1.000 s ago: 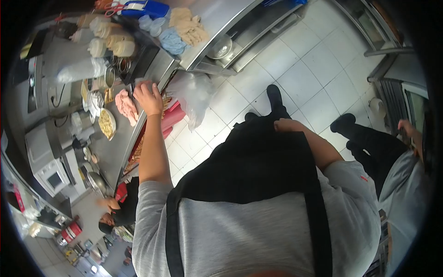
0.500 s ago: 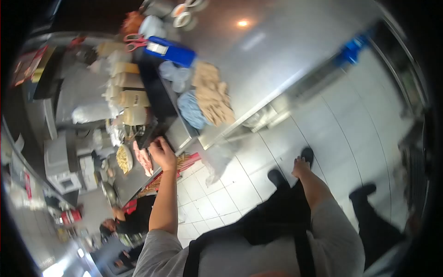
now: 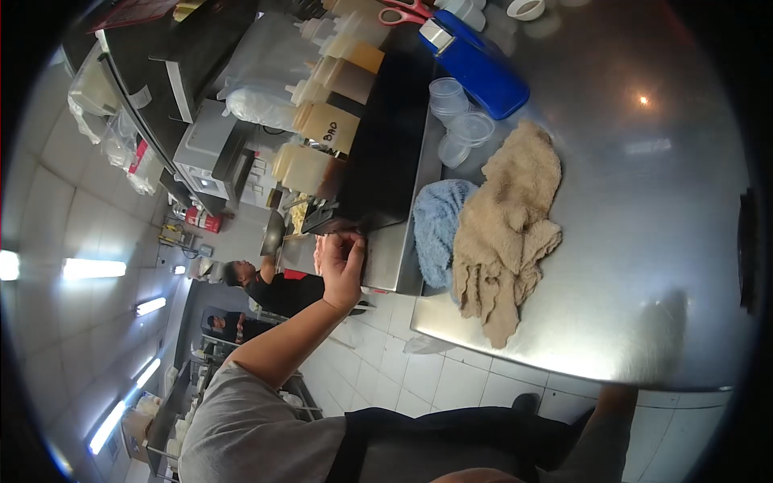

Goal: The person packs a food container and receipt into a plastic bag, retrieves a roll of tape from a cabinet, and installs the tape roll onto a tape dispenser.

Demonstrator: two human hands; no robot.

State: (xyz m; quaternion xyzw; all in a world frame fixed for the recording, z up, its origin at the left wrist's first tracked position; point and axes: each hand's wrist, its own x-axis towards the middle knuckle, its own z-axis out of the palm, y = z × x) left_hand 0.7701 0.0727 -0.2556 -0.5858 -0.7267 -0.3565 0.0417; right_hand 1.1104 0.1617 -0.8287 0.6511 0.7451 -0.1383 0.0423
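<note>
My left hand [image 3: 344,266] is at the end of a long black box [image 3: 378,145] that holds squeeze bottles, against the steel ledge [image 3: 388,262]. Its fingers are curled and closed, and what they grip, if anything, is hidden. Beside that ledge lie a blue cloth [image 3: 439,229] and a tan cloth [image 3: 507,233]. My right hand is out of sight behind the edge of the steel table [image 3: 628,266]; only part of the forearm shows.
A blue holder [image 3: 479,68], red-handled scissors [image 3: 407,12] and clear plastic cups [image 3: 463,121] are on the table. One squeeze bottle [image 3: 326,125] carries handwriting. Two other people, one a co-worker in black [image 3: 282,294], are farther off. Ceiling lights shine at left.
The view has turned and come nearer the table, so cloths and bottles look larger. My left hand stays by the black box; my right hand has gone out of sight behind the table edge.
</note>
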